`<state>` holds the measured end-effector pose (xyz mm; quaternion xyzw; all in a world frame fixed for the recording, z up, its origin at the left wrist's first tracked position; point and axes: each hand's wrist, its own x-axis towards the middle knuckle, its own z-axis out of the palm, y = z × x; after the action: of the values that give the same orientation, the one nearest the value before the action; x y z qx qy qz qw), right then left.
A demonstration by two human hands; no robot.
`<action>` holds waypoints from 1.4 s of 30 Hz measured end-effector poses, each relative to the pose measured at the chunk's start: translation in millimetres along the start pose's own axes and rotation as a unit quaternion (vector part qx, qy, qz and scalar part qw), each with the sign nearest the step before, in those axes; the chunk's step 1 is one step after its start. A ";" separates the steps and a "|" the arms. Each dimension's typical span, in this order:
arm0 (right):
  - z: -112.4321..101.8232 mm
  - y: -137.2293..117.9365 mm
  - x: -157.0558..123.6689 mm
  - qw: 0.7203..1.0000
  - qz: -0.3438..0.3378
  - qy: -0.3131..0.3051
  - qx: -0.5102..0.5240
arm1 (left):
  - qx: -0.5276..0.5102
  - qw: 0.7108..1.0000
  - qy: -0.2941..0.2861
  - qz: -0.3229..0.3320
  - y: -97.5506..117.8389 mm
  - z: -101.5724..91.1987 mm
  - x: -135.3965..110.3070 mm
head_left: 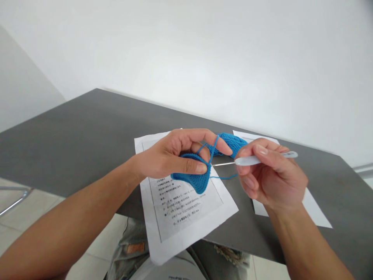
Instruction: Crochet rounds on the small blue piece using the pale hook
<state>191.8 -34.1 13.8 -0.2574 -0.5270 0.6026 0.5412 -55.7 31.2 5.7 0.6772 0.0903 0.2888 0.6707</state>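
Under the left hand (pixel 171 155), which pinches some blue stitched cloth (pixel 198 183), lies a paper (pixel 186 239). The right hand (pixel 275 177) grips a hook (pixel 247 160). Blue yarn (pixel 233 143) sits behind.

We saw one bright blue run through the crocheted piece (pixel 199 182), ridged with close stitch rows, the loose strand (pixel 214 149) and the wound yarn (pixel 234 142). Our hook (pixel 247 160) had a silvery shaft and a whitish handle. The near sheet (pixel 186 231) was white, with a greyish panel, rows of black characters and thin dark border lines. We had a plain dark grey bench (pixel 87 136), a white wall (pixel 186 66), pale tiles (pixel 96 241) lined into a grid, and faded grey denim (pixel 124 252) with a brown patch (pixel 135 247).
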 end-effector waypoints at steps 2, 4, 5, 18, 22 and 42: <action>-0.8 2.6 1.1 1.000 0.022 0.005 0.010 | -0.005 1.000 0.008 0.003 0.4 0.5 -0.5; -1.0 5.7 1.8 0.999 0.044 0.013 0.022 | -0.012 1.000 0.018 0.007 0.1 1.1 -0.9; -0.8 7.3 2.0 0.998 0.052 0.018 0.030 | -0.013 1.000 0.025 0.008 -0.3 1.4 -1.0; 25.6 24.1 3.7 0.995 -0.047 0.086 0.030 | -0.008 0.983 0.164 0.084 -6.1 8.4 0.8; 29.6 25.5 4.6 0.993 -0.064 0.099 0.014 | -0.038 0.981 0.174 0.074 -4.5 13.6 2.9; 34.1 29.1 3.7 0.989 -0.086 0.124 0.000 | 0.048 0.975 0.216 0.021 0.7 30.3 6.8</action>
<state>149.6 -38.7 -1.1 -0.2841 -0.4759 0.5174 0.6520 -34.8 8.7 10.3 0.6316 0.2329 0.4378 0.5960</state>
